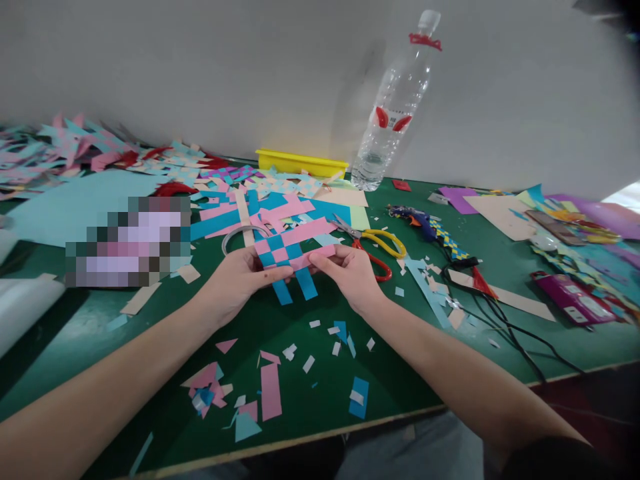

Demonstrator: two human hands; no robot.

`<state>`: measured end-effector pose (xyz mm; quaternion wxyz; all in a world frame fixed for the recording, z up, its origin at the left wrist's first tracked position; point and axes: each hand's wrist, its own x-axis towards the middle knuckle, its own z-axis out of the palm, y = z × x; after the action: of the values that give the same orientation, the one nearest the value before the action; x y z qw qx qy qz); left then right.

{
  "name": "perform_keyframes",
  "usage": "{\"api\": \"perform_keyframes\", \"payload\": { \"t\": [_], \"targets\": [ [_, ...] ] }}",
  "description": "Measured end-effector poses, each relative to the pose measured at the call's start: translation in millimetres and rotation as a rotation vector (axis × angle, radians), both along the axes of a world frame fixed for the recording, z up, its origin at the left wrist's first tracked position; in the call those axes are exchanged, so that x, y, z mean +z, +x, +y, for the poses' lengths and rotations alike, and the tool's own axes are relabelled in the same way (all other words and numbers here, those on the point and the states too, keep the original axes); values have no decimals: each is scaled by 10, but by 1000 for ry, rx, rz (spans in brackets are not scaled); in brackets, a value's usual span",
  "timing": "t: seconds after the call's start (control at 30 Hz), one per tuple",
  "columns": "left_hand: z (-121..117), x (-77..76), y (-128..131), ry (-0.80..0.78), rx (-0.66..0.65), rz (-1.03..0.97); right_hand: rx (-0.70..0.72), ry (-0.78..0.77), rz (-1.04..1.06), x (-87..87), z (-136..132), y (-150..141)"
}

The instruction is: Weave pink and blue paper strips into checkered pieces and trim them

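Observation:
Both hands hold a small checkered weave of pink and blue paper strips [280, 254] above the green table. My left hand [246, 275] pinches its left side, thumb across the front. With thumb and fingers, my right hand [345, 268] grips a pink strip at the weave's right side. Loose ends of blue strips hang below, and another pink end sticks out to the upper right. Just behind my right hand lie scissors with yellow handles [384, 241] and a second pair with red handles [383, 268]. A roll of tape [235, 237] is partly hidden behind my left hand.
A tall clear bottle [390, 120] leans at the wall beside a yellow tray [300, 164]. Paper strips [75, 143] pile up at the back left. Paper scraps [271, 390] litter the front. Black cords [505, 327] and a purple packet [575, 300] lie right.

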<state>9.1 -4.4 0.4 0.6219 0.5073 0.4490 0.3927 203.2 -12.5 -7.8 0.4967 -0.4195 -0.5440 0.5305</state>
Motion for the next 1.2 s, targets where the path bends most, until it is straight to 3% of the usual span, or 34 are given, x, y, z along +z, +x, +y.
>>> {"api": "perform_keyframes", "payload": {
  "t": [0.23,0.43,0.9,1.2],
  "targets": [
    [3,-7,-32,63,-13,119,59,1,-39,20,-20,1],
    [-13,2,-35,107,-8,187,114,62,-193,66,-37,11],
    [-13,-1,-32,172,-25,283,67,50,-228,48,-48,-1],
    [-19,13,-17,183,21,333,107,11,-213,51,-46,9]
  ]
}}
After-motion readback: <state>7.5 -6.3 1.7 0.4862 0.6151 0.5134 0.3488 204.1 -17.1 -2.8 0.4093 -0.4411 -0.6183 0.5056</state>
